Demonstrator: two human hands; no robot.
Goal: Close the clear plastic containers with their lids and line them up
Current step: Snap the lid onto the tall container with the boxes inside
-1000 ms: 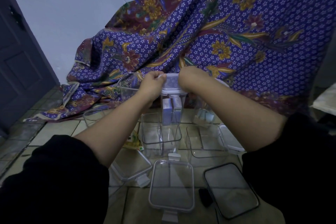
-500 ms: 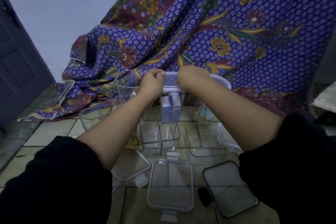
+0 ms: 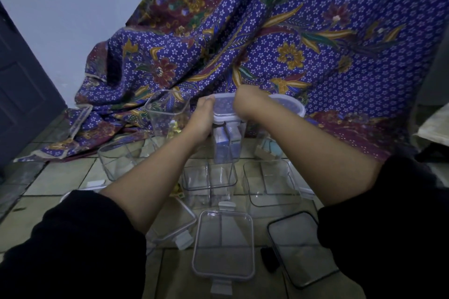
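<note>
A tall clear container (image 3: pixel 227 145) stands on the tiled floor with a clear lid (image 3: pixel 224 109) on its top. My left hand (image 3: pixel 202 118) grips the lid's left edge and my right hand (image 3: pixel 245 102) presses on its right side. Behind my right wrist stands another lidded container (image 3: pixel 290 107). An open tall container (image 3: pixel 168 110) is to the left. Open clear containers sit nearer me: one at centre (image 3: pixel 209 177), one to the right (image 3: pixel 271 183), one to the left (image 3: pixel 121 158). Loose lids lie in front: a clear one (image 3: pixel 223 244), a black-rimmed one (image 3: pixel 297 249) and one under my left arm (image 3: pixel 175 226).
A purple floral cloth (image 3: pixel 279 39) drapes over something behind the containers and spills onto the floor. A dark door (image 3: pixel 21 90) is at the left, with a pale wall (image 3: pixel 73 7) beside it. A small black object (image 3: pixel 268 258) lies between two lids.
My hands stay on the lid of the tall container, with my left hand shifting a little lower on its edge. The view has moved slightly.
</note>
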